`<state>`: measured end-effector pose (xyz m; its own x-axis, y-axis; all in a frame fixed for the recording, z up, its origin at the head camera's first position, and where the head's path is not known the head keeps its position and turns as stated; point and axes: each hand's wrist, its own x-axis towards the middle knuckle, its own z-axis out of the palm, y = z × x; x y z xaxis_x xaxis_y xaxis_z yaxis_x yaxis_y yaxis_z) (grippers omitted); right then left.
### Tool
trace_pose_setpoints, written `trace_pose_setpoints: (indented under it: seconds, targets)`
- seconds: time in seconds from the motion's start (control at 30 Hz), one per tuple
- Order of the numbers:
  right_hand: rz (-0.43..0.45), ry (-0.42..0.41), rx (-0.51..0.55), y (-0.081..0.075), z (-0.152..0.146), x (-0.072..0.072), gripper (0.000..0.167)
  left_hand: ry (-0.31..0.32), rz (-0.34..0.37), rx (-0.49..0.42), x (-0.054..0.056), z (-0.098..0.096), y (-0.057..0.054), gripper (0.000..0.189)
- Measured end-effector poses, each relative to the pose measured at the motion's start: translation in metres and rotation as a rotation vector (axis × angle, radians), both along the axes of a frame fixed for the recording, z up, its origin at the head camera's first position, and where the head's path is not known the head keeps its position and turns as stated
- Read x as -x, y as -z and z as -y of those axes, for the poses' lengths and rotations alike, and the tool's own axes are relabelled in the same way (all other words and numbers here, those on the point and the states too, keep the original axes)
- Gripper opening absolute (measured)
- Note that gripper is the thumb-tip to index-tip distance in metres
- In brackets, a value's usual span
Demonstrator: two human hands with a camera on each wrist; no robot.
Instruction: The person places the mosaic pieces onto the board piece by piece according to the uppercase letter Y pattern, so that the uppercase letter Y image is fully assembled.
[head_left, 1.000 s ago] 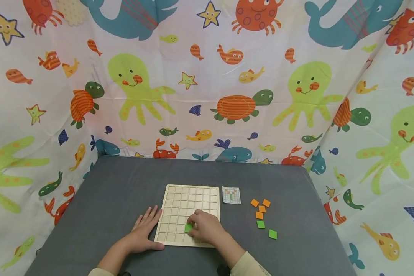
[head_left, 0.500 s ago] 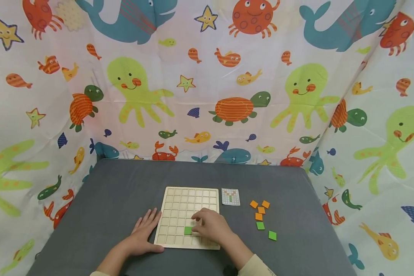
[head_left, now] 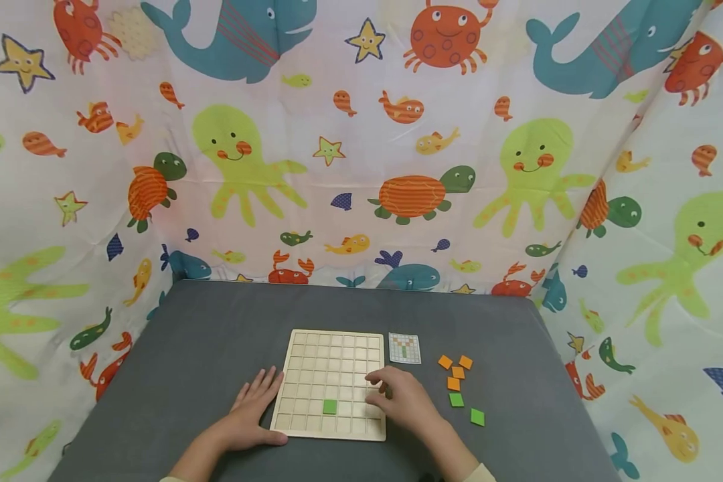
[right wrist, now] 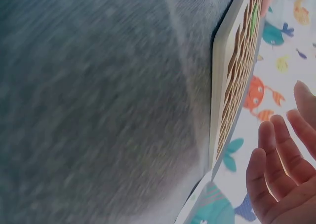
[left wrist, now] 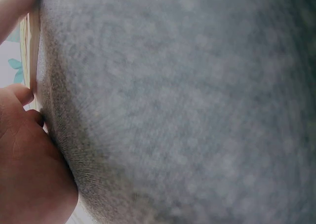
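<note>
A pale wooden grid board [head_left: 313, 365] lies on the grey table, with one green square tile [head_left: 329, 407] in a cell near its lower middle. My left hand [head_left: 250, 415] rests flat at the board's left side, fingers spread, fingertips and thumb right at the edge; the left wrist view shows its fingers [left wrist: 19, 93] against the board's side. Over the board's right edge hovers my right hand [head_left: 405, 400], fingers loosely bent with nothing between them. In the right wrist view that hand [right wrist: 291, 169] shows with its fingers apart and bare.
Right of the board lies a small printed pattern card [head_left: 404, 349]. Several orange tiles [head_left: 454, 383] and two green tiles [head_left: 477, 417] are scattered farther right on the grey table [head_left: 229, 321]. A sea-animal curtain [head_left: 337, 181] hangs behind and at both sides.
My right hand has let go of the green tile, which stays in its cell, and has moved right to the board's edge. The left hand keeps its place.
</note>
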<state>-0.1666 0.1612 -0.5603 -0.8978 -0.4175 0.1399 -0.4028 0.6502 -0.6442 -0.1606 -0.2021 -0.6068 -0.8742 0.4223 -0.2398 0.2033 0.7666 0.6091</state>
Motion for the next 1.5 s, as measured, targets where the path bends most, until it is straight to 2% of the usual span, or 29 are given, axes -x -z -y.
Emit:
trace_pose_setpoints:
  seconds: [0.4, 0.73, 1.0, 1.17, 1.33, 1.5]
  targets:
    - [-0.039, 0.134, 0.022, 0.001, -0.033, -0.004, 0.033, -0.015, 0.017, 0.017, 0.002, -0.006, 0.005, 0.128]
    - [0.001, 0.148, 0.091, 0.005, -0.04, -0.009, 0.035, -0.032, 0.037, 0.035, -0.008, 0.006, 0.001, 0.128]
    - [-0.02, 0.256, 0.113, 0.002, -0.056, -0.016, 0.036, -0.021, 0.038, 0.029, -0.004, 0.003, 0.004, 0.127]
    - [-0.027, 0.287, 0.11, 0.001, -0.065, -0.019, 0.036, -0.026, 0.034, 0.018, -0.005, 0.001, 0.005, 0.127]
    - [-0.022, 0.338, 0.112, 0.003, -0.077, -0.022, 0.036, -0.033, 0.041, 0.013, -0.006, 0.0, 0.005, 0.127]
    - [-0.007, 0.394, 0.142, 0.006, -0.09, -0.023, 0.035, -0.03, 0.031, 0.019, -0.001, -0.002, 0.003, 0.127]
